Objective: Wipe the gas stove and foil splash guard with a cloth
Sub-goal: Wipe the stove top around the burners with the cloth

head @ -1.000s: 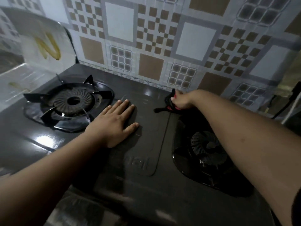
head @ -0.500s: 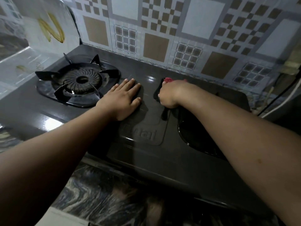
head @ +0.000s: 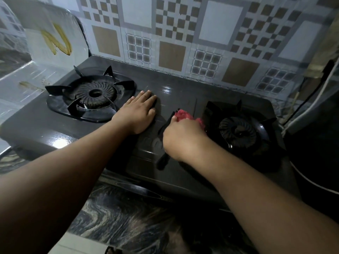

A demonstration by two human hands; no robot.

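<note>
Now my left hand (head: 138,113) lies flat, fingers spread, holding nothing, on the middle of the stove (head: 176,96) just beside the left burner (head: 91,95). My right hand (head: 180,137) is closed around the red cloth (head: 184,115), pressing it on the stove top between the burners. Yellow streaks mark the foil guard (head: 45,52) at the counter's left edge.

Left hand (head: 136,111) lies flat, palm down, fingers (head: 146,96) together and pointing away, thumb tucked along the near side. Its bare forearm runs in long and straight from the lower left. Right hand (head: 180,135) is curled into a loose fist, knuckles up, clutching something red, wrist bent slightly inward. The right forearm, bare too, comes in from the lower right. The two hands sit near each other, not touching.
</note>
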